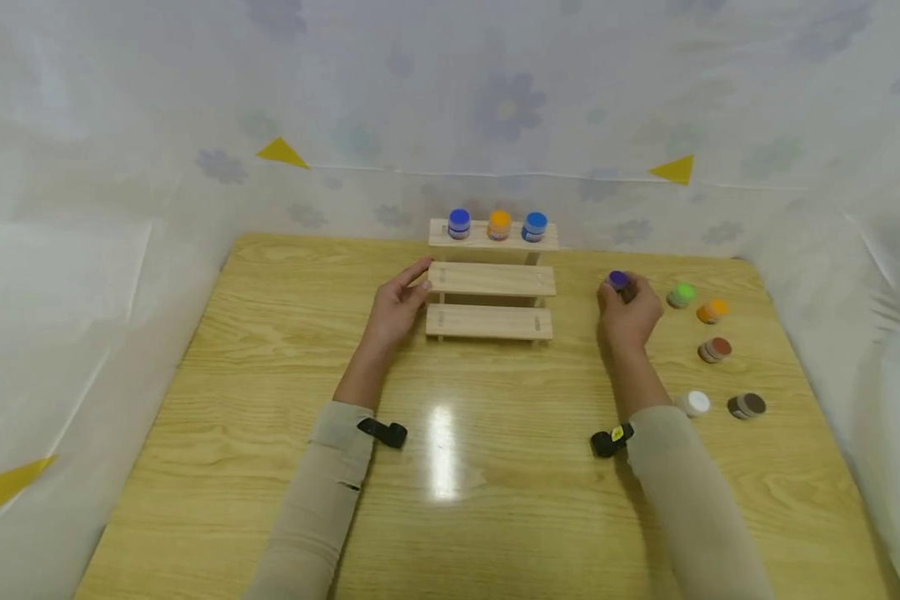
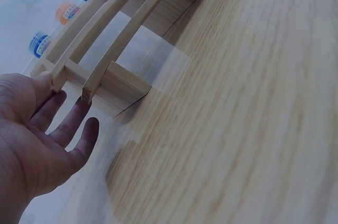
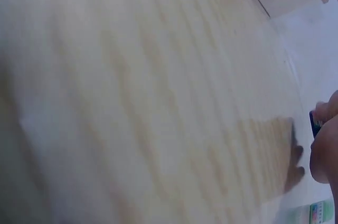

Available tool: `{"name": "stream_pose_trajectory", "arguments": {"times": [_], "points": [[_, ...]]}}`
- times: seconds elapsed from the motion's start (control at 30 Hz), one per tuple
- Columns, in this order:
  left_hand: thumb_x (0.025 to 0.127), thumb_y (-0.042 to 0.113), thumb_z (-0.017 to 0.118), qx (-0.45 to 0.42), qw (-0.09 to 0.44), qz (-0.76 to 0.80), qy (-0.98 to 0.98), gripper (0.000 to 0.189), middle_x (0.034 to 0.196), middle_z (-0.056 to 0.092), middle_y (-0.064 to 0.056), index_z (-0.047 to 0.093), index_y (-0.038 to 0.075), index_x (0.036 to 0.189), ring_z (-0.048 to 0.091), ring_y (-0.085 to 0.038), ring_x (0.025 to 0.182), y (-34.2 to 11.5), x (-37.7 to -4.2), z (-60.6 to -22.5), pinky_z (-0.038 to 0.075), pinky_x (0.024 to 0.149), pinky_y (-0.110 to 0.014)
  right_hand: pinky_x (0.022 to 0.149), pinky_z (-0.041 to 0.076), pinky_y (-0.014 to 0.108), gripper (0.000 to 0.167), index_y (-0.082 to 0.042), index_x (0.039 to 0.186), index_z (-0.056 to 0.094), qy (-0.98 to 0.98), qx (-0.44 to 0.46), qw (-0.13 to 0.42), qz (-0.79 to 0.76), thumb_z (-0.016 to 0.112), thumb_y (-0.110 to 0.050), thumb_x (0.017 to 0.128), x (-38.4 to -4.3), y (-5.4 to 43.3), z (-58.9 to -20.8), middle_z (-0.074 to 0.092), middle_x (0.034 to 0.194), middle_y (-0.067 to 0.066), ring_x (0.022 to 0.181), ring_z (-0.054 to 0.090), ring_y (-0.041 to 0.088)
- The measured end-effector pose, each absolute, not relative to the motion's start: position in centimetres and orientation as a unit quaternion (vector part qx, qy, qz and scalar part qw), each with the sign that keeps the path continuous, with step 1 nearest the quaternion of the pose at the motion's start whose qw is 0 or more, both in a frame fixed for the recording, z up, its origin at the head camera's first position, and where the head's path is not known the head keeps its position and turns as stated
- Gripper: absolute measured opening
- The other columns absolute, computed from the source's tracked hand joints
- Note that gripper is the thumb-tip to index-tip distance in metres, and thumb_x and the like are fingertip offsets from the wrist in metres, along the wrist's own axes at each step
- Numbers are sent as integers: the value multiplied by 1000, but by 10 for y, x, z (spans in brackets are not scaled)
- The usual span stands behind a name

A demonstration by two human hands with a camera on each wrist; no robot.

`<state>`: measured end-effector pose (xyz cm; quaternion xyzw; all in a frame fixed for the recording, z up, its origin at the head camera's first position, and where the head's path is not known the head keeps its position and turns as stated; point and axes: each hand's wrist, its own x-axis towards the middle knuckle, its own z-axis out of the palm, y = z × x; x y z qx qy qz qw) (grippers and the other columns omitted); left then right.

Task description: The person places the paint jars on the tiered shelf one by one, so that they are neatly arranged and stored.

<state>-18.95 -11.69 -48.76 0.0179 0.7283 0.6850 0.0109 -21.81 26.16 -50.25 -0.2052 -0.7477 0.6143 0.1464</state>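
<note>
A three-tier wooden display rack (image 1: 491,279) stands on the table. My left hand (image 1: 397,307) holds its left end, thumb and index finger at the middle step (image 2: 60,76), other fingers loosely spread beside the lower step. To the right of the rack, my right hand (image 1: 630,312) pinches a small paint jar with a dark purple lid (image 1: 617,280); only a dark bit of that jar (image 3: 315,123) shows in the right wrist view. On the top step stand a blue-lidded jar (image 1: 459,223), an orange-lidded jar (image 1: 498,225) and a lighter blue-lidded jar (image 1: 535,227).
Right of my right hand are jars with green (image 1: 681,295), orange (image 1: 712,312), reddish-brown (image 1: 715,350), white (image 1: 694,404) and dark brown (image 1: 747,406) lids. A flowered sheet (image 1: 390,100) hangs behind the wood-grain table (image 1: 510,483).
</note>
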Motion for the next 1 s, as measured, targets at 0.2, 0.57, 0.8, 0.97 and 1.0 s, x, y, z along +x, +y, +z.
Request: {"name": "stream_pose_trajectory", "arguments": {"times": [0.2,0.57,0.8,0.97,1.0], "points": [[109,27,63,15,18,691,722,45,153,60,3,59,21,154,64,-23,127,-116,-190,-488,53,105,-51,111,49,30,46,-4,146,61,-779,-118,149,598,72,-14,102,-210,252,-496,62,145,18,141,56,28],[109,25,62,16,13,684,730,44,153,59,2,59,24,154,65,-22,127,-117,-191,-486,55,103,-48,121,38,35,48,2,151,54,-808,20,174,562,65,-4,105,-196,234,-468,61,145,23,144,52,31],[109,25,61,19,12,682,731,44,155,57,4,59,26,153,65,-22,125,-117,-189,-485,55,102,-47,121,39,41,47,8,148,54,-797,94,171,571,65,6,102,-188,208,-451,60,145,26,143,53,37],[109,24,61,18,10,681,732,46,155,57,4,58,20,155,65,-23,125,-116,-188,-485,55,102,-47,119,42,43,47,9,147,55,-801,141,164,558,66,5,101,-184,186,-447,61,144,26,139,56,39],[110,24,61,18,11,681,732,46,156,57,4,57,19,155,65,-24,126,-116,-188,-485,55,102,-48,119,42,44,48,9,148,54,-804,148,161,553,66,4,102,-184,182,-447,61,145,27,139,56,39]]}}
